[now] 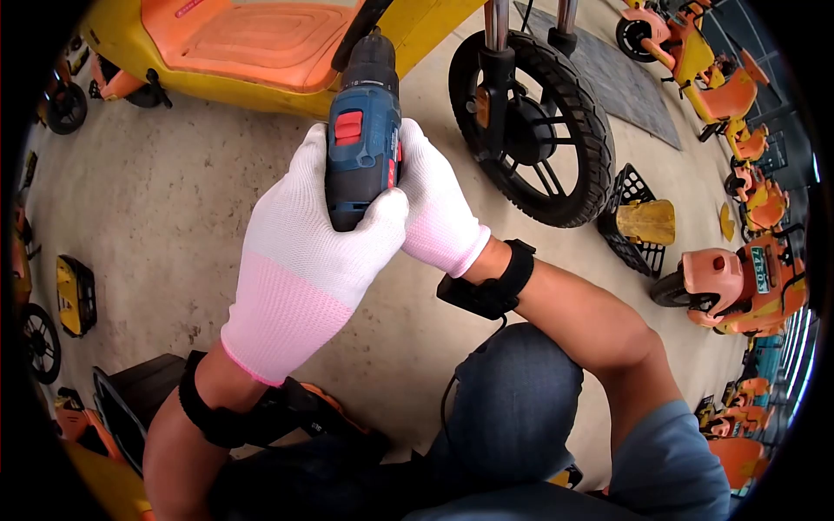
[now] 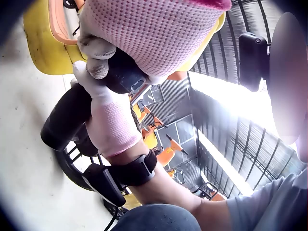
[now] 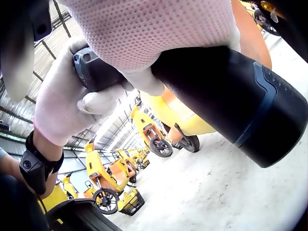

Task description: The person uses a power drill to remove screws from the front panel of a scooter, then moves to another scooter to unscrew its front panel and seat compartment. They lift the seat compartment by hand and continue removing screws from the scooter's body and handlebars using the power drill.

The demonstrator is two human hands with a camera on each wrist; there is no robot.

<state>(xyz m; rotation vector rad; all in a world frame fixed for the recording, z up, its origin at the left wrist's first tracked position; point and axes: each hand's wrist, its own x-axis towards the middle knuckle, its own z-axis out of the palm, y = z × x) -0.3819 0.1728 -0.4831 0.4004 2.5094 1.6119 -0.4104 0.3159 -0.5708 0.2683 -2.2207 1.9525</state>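
Note:
Both hands wear white gloves with pink cuffs and hold a blue and black cordless drill [image 1: 365, 130] with red switches. My left hand [image 1: 300, 252] wraps the rear of its body, thumb along the right side. My right hand [image 1: 434, 200] grips the handle, whose thick black base [image 3: 269, 115] sticks out below the fist in the right wrist view. The drill's chuck [image 1: 372, 56] points away from me and overlaps a dark bar on a yellow scooter [image 1: 434, 30] with an orange footboard [image 1: 269, 43]. Its tip is hidden there.
The scooter's black front wheel [image 1: 599, 148] stands right of the drill. A black basket [image 1: 638, 217] with a yellow panel lies beyond it. More scooters [image 1: 747, 278] line the right side. A black open box [image 1: 130, 395] sits by my left forearm, and my knee [image 1: 519, 382] is below the hands.

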